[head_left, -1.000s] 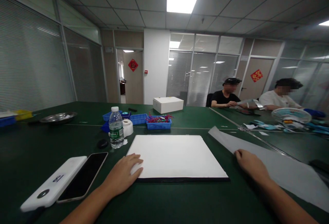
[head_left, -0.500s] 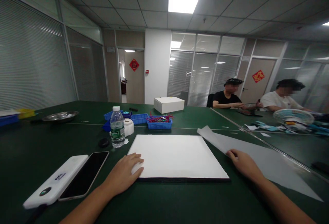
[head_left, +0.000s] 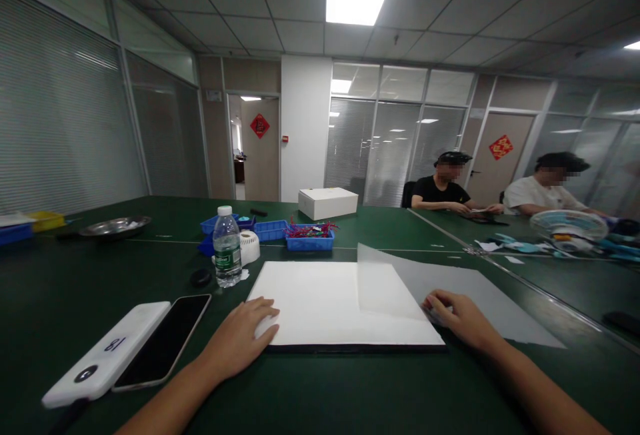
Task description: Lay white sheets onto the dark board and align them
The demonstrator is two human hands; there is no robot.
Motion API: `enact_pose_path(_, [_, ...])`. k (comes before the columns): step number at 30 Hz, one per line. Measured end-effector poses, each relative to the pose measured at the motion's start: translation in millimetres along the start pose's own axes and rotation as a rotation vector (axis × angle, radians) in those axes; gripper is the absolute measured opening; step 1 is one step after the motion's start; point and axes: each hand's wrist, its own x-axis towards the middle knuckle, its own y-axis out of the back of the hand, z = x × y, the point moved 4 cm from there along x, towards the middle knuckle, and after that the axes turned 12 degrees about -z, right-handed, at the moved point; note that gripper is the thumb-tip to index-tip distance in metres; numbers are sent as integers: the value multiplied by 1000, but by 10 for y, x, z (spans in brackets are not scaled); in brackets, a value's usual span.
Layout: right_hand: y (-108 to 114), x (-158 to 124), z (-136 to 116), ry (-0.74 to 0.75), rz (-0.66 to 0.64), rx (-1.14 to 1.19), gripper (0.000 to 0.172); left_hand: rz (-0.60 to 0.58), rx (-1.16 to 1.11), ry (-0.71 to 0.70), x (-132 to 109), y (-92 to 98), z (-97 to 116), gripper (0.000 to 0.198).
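In front of me a white rectangular panel with a dark front edge point(head_left: 310, 302) lies flat on the green table point(head_left: 320, 395). My left hand point(head_left: 247, 328) rests over its left edge, fingers spread and thumb apart. At the right edge, my right hand point(head_left: 457, 315) is closed on a thin translucent sheet point(head_left: 465, 288), fingers curled and pinching its near edge. The sheet's left part overlaps the panel's right side, while the rest spreads over the table to the right. Exactly how the fingertips grip the sheet is partly hidden.
Left of the panel are a water bottle point(head_left: 227, 252), a black round lid point(head_left: 201, 278), a phone point(head_left: 163, 342) and a white device point(head_left: 107, 355). Beyond stand blue trays point(head_left: 310, 243) and a white box point(head_left: 327, 203). Two people point(head_left: 443, 185) sit at far right near a fan point(head_left: 569, 225).
My right hand has moved left with the sheet, whose left end now lies over the panel's right part. My left hand stays in place.
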Motion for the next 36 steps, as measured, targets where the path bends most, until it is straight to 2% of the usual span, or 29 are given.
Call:
enact_pose_path(4, [71, 29, 236, -212, 132, -100, 55, -2, 0, -11, 3, -2, 11, 47])
enact_pose_path(8, [80, -40, 568, -479, 221, -185, 68, 8, -5, -18, 8, -6, 4, 46])
enact_pose_path(11, [49, -120, 773, -644, 218, -207, 72, 15, -7, -16, 10, -8, -12, 45])
enact_pose_path(13, [13, -134, 846, -682, 167, -202, 67, 16, -6, -16, 9, -9, -19, 44])
enact_pose_path(17, [-55, -73, 811, -650, 78, -203, 58, 13, -2, -15, 4, -7, -15, 45])
enact_pose_path(24, [-192, 61, 447, -481, 37, -224, 51, 3, -3, -5, 3, -5, 0, 46])
enact_pose_path(30, [-306, 116, 172, -370, 34, -224, 51, 15, -13, -10, 21, -32, -37, 45])
enact_pose_path(36, [-292, 115, -37, -205, 2, -189, 53, 22, -20, -11, 27, -46, -58, 46])
